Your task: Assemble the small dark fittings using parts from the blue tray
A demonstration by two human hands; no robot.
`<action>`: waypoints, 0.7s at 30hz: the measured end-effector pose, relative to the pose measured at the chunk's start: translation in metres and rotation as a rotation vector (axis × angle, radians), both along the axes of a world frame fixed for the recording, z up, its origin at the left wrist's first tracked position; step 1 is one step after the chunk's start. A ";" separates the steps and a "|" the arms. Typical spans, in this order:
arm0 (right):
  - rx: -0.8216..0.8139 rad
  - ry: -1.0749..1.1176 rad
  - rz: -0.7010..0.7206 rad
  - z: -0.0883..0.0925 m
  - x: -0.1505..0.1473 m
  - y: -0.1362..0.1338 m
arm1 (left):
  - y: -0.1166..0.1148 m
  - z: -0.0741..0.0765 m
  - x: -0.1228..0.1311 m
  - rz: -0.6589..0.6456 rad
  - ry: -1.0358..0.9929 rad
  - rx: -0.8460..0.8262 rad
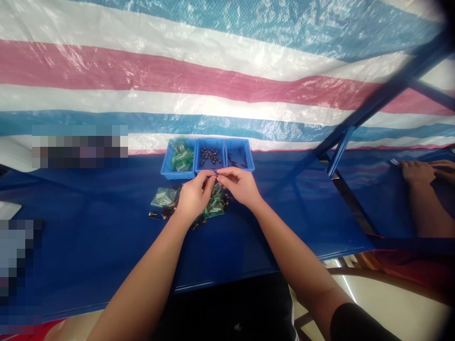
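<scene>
Left hand (pixel 194 196) and right hand (pixel 240 185) pinch a small part (pixel 213 174) between fingertips.

blue table (pixel 88 246) | three blue bins (pixel 209 140) | green packets (pixel 164 196) | dark screws (pixel 153 215)

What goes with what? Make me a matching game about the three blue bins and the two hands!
1. left bin
2. middle bin
3. right bin
4. left hand and right hand

A. a few thin dark bits
B. green packets
C. pinching a tiny piece together
D. many small dark parts

Pairs: 1-B, 2-D, 3-A, 4-C.
</scene>
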State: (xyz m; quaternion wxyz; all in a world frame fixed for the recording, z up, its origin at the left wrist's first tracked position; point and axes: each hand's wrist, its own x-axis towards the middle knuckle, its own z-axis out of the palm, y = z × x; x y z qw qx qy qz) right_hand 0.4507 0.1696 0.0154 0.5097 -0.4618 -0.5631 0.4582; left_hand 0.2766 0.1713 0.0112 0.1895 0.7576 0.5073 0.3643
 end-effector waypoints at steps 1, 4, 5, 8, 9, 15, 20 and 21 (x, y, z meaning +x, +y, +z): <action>0.005 0.000 -0.001 0.000 0.000 0.000 | 0.000 0.000 0.000 0.002 -0.004 -0.004; 0.021 -0.003 -0.001 -0.002 0.000 0.001 | 0.000 0.001 0.000 -0.002 -0.013 -0.004; 0.021 -0.006 -0.002 -0.002 0.000 0.001 | 0.001 0.001 0.000 -0.006 -0.010 -0.004; 0.015 -0.024 -0.010 -0.001 0.001 0.001 | 0.001 0.000 0.001 -0.005 0.004 -0.002; 0.015 -0.027 -0.013 -0.001 0.001 0.001 | 0.001 0.000 0.001 -0.002 0.005 0.000; 0.013 -0.035 0.000 0.002 0.001 0.000 | 0.000 0.000 0.001 0.002 -0.014 0.025; 0.011 -0.025 0.001 0.002 -0.001 0.000 | 0.000 0.000 0.000 -0.022 -0.018 0.010; 0.007 -0.025 -0.001 0.002 -0.001 0.000 | 0.000 0.000 0.000 -0.019 -0.013 0.006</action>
